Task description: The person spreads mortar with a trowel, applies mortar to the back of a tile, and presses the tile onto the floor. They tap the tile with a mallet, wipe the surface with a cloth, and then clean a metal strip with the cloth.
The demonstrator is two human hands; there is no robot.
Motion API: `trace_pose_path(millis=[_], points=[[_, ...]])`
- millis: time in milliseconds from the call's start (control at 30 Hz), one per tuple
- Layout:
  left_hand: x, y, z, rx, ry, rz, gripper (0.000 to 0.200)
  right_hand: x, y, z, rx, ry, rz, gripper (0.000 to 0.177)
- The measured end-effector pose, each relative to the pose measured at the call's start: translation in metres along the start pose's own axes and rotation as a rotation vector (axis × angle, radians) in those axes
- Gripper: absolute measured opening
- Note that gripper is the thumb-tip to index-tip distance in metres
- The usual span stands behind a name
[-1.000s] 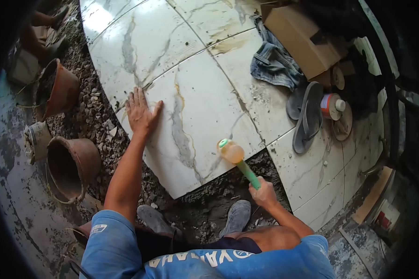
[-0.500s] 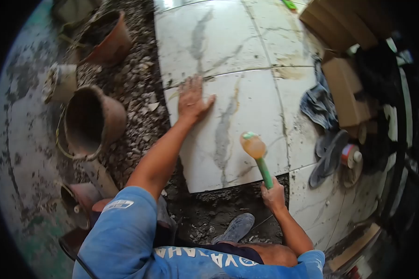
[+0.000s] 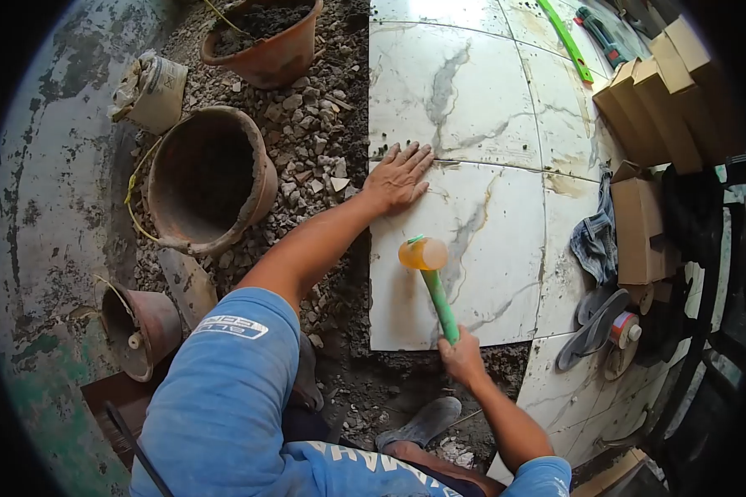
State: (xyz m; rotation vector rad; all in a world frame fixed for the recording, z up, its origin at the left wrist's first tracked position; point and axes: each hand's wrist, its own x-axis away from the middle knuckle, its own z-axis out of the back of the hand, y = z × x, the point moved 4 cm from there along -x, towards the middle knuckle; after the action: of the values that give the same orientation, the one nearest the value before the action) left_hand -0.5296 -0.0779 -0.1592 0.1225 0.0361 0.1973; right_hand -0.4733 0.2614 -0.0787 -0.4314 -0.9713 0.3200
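Broadly, the tiled floor (image 3: pixel 410 91) runs beyond and to the right of the near marbled tile (image 3: pixel 506 273), its pieces lying edge to edge. That tile fills its place beside them, with narrow seams at its far and right edges; whether it sits level or firmly bedded, I can't judge from above. What remains uncovered is the dark, rough ground (image 3: pixel 365 385) on the tile's near side and the gravel (image 3: pixel 307 153) to its left.

Left of the tile, beyond the gravel's middle, stand a large bucket (image 3: pixel 266 178) and, farther off, another bucket (image 3: pixel 282 60) with dark material in it. Cardboard boxes (image 3: pixel 637 217) sit to the tile's right, with crumpled denim (image 3: pixel 595 244) between. A green straightedge (image 3: pixel 566 41) lies farther off, past the tile's far right corner. Grey sandals (image 3: pixel 588 331) and a small can (image 3: pixel 623 329) are right of its near corner.

Over the tile's left half is a mallet (image 3: pixel 423 253), its handle closed in the right hand (image 3: pixel 462 358) near the tile's near edge; its head seems raised, though the angle makes contact hard to rule out. The left hand (image 3: pixel 399 178) is open, palm down, fingers spread, pressed flat at the tile's far left corner.
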Motion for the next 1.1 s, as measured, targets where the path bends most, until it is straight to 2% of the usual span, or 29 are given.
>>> trace_pose_path(millis=[67, 133, 200, 267, 300, 433, 533, 600, 667, 733, 867, 933, 1000, 1100], points=[[0.002, 0.002, -0.001, -0.022, -0.024, -0.010, 0.066, 0.013, 0.001, -0.023, -0.205, 0.053, 0.008, 0.033], [0.004, 0.002, -0.003, -0.004, -0.023, -0.019, 0.067, 0.005, 0.027, -0.053, -0.094, 0.033, 0.084, 0.032], [0.002, 0.002, 0.000, 0.011, -0.021, -0.008, 0.068, 0.012, 0.009, -0.050, -0.086, 0.127, 0.126, 0.030], [0.002, 0.000, -0.005, -0.061, 0.019, -0.027, 0.069, 0.037, -0.001, -0.051, -0.373, 0.119, 0.122, 0.030], [0.000, -0.003, -0.006, -0.064, 0.028, -0.030, 0.070, 0.042, 0.012, -0.056, -0.362, 0.156, 0.183, 0.032], [0.001, 0.000, -0.009, -0.097, 0.006, -0.014, 0.073, 0.053, 0.054, -0.080, -0.232, 0.039, 0.109, 0.032], [0.002, 0.001, -0.007, -0.119, -0.013, -0.002, 0.074, 0.064, 0.039, -0.077, -0.372, 0.071, 0.000, 0.028], [0.001, 0.002, -0.005, -0.112, 0.009, -0.023, 0.075, 0.061, 0.048, -0.087, -0.241, -0.013, -0.048, 0.023], [0.001, 0.001, -0.007, -0.132, 0.007, -0.004, 0.074, 0.065, 0.047, -0.081, -0.192, 0.024, -0.016, 0.022], [0.006, 0.002, -0.010, -0.113, 0.001, -0.006, 0.073, 0.069, 0.040, -0.074, -0.354, 0.141, 0.093, 0.021], [-0.002, 0.003, -0.002, -0.141, -0.007, 0.000, 0.073, 0.061, 0.033, -0.073, -0.266, 0.113, 0.008, 0.018], [0.002, 0.003, -0.003, -0.120, -0.034, -0.001, 0.073, 0.060, 0.026, -0.076, -0.364, 0.181, 0.048, 0.022], [0.002, 0.006, 0.003, -0.130, -0.076, 0.013, 0.073, 0.045, 0.038, -0.091, -0.276, 0.066, -0.002, 0.027], [0.003, 0.007, 0.001, -0.091, -0.028, -0.007, 0.073, 0.056, 0.016, -0.071, -0.310, 0.185, 0.083, 0.027]])
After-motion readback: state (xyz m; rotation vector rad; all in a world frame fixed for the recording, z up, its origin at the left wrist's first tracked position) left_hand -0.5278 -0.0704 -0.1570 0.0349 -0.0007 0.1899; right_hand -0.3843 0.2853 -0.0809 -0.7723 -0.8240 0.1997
